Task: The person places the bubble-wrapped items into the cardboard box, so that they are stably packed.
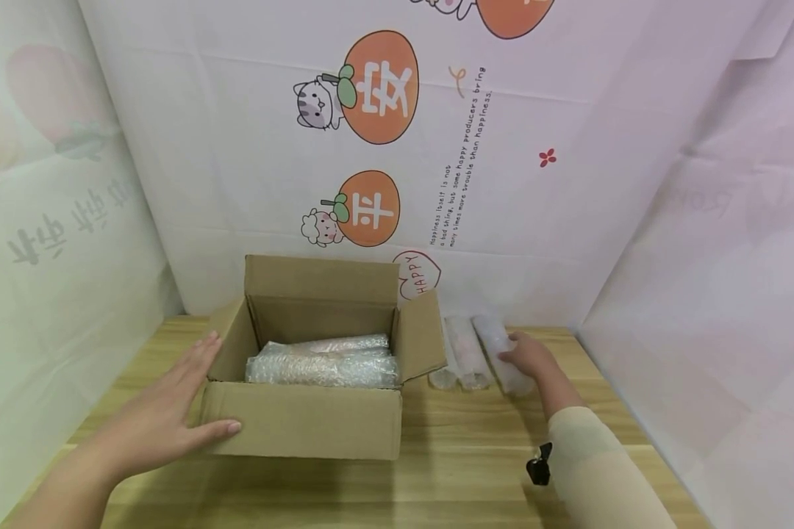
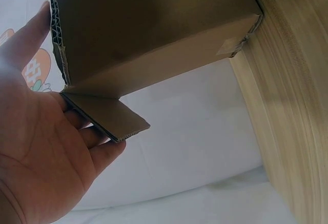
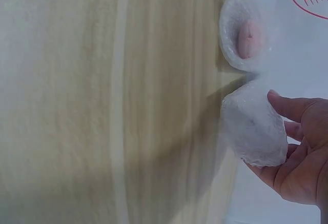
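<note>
In the carton (image 1: 304,420), wrapped rolls (image 1: 323,369); left fingers (image 1: 197,360) straight against it, right fingers (image 3: 294,130) round another roll (image 3: 253,126).

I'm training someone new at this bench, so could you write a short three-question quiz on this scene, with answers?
1. True or false: the left hand touches the cardboard box.

2. Multiple choice: what is the right hand holding?
a) a pair of scissors
b) a wrapped roll
c) a tape dispenser

3. Count: in the head view, how many wrapped rolls are to the right of the box, including any in the hand?

Key
1. True.
2. b.
3. Three.
</note>
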The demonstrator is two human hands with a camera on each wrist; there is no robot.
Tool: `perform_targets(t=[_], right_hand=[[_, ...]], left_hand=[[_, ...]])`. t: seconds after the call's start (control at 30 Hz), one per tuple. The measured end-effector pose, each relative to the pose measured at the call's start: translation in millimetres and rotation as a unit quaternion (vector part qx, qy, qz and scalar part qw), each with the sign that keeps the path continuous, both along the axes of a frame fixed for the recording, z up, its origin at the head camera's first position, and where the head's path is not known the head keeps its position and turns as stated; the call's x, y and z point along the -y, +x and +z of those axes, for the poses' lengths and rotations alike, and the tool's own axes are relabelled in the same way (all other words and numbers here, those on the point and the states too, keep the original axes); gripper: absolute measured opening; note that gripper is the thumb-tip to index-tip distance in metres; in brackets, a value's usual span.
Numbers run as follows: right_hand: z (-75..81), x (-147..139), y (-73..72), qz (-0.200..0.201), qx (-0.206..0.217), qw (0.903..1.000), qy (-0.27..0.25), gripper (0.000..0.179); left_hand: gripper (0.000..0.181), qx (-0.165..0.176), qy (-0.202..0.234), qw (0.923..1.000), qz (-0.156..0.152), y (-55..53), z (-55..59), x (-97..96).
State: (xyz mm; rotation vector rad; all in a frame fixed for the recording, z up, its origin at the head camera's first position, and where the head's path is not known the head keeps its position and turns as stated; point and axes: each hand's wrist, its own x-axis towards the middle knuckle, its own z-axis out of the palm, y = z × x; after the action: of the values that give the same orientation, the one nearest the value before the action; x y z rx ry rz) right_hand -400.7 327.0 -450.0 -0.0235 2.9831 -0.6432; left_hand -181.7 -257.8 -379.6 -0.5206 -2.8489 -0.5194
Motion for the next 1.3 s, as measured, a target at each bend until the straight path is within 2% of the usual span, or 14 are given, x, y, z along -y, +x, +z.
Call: perform_targets(t=[0.17,0.4,0.63,0.87,1.13,1.3], right_hand=[[10.2,-7.8,3.1,0.010,-0.009,0.9998,-0.012,0.067],[31.7,-15.1,7.8,0.028,-0.022,0.9989,-0.030,0.064],[55.1,-15.8,9.5,0.055,-0.019,0.9980,-0.026,0.062],[82.3,-7.5,18.7,0.079,-0.029,0.9961,-0.026,0.059],[118.7,7.5,30.4,0.098,-0.028,0.9933,-0.056,0.060],[142.4,22.8,38.2,0.117,-0.040,0.9911,-0.049,0.059]], left_hand=[[0.112,0.000,0.003,1.0000,-0.001,-0.5,-0.7,0.1],[0.112,0.000,0.005,1.0000,-0.002,-1.2,-1.1,0.3],[0.113,-0.001,0.004,1.0000,-0.002,-0.7,-0.1,0.4],[0.113,-0.002,0.001,1.0000,-0.002,-0.5,0.0,0.4],[0.112,-0.002,0.003,1.0000,-0.003,-0.3,0.6,0.2],[0.112,-0.002,0.003,1.0000,-0.003,0.3,0.5,-0.1]])
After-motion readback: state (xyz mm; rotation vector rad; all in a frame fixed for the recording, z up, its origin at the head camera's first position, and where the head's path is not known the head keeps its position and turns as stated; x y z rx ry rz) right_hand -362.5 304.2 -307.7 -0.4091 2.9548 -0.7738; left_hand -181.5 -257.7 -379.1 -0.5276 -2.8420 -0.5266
